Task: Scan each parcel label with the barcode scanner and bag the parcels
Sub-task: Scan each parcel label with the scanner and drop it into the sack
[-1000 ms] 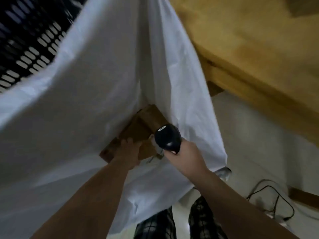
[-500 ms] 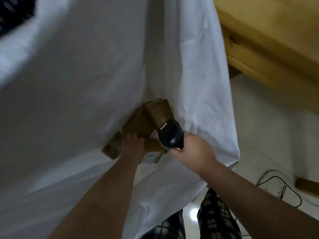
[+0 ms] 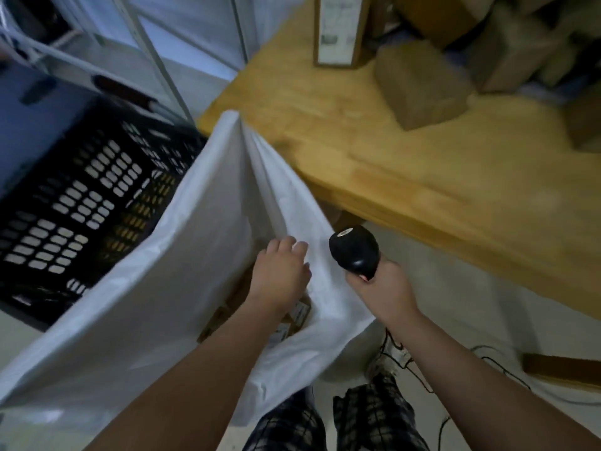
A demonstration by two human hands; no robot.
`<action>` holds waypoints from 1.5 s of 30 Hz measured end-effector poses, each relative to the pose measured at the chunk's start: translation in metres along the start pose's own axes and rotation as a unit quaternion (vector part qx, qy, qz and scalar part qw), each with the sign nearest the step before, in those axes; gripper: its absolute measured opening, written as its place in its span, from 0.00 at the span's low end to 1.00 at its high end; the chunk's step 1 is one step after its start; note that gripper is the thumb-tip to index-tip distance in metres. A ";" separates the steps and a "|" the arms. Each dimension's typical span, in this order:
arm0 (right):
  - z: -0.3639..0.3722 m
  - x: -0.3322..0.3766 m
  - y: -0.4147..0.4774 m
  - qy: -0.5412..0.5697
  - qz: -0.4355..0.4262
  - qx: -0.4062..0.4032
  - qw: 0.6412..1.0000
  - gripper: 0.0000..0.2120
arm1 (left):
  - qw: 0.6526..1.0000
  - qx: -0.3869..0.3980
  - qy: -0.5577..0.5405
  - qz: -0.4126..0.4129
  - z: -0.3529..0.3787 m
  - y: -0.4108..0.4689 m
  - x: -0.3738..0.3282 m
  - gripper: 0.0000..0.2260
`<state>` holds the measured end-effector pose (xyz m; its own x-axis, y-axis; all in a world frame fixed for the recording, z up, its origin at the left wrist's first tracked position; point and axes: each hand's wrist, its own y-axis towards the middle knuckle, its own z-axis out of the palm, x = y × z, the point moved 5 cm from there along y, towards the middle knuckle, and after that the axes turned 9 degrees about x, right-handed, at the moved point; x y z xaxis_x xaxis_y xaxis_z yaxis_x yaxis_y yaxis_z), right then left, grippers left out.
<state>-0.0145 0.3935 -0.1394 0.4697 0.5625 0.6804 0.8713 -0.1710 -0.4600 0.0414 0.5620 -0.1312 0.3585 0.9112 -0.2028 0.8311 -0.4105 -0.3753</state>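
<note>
The person stands over a white bag (image 3: 156, 288) that hangs open between a black plastic crate (image 3: 81, 206) and the corner of a wooden table (image 3: 374, 151). Their left hand (image 3: 280, 276) is in the mouth of the bag, fingers loose and slightly apart, with nothing in its grip. Its fingertips are close to the bag's right-hand fold, though I cannot tell whether they touch it. Under that hand, down inside the bag, lie brown cardboard parcels (image 3: 294, 315) with pale labels showing.

The right hand (image 3: 382, 289) is just outside the bag's right wall, its fingers wrapped round the handle of a black barcode scanner (image 3: 354, 252) whose head points up and away from the person.

On the table, further back, more brown parcels on the table (image 3: 419, 83) sit in a blurred heap, with a tall labelled box (image 3: 338, 30) standing upright beside them. Dark cables (image 3: 487, 356) trail over the pale floor beneath the right forearm.
</note>
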 end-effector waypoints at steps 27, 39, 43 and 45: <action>-0.323 -0.046 0.120 0.244 0.013 -0.109 0.963 0.10 | 0.992 0.038 -0.015 -0.118 -0.156 0.296 -0.232 0.36; -0.322 -0.066 0.127 0.284 0.041 -0.094 0.953 0.12 | 0.991 0.031 -0.020 -0.127 -0.133 0.274 -0.225 0.37; -0.317 -0.067 0.117 0.318 0.049 -0.083 0.943 0.11 | 0.990 0.028 -0.139 0.023 -0.120 0.230 -0.220 0.31; -0.316 -0.065 0.113 0.316 0.045 -0.078 0.944 0.10 | 0.902 0.050 -0.427 0.037 -0.128 0.220 -0.215 0.21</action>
<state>0.0980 0.0819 -0.0555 0.4902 -0.0467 0.8704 0.8114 -0.3404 -0.4752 0.2014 0.2804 -0.0541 -0.0818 0.5404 -0.8374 0.7604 -0.5093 -0.4030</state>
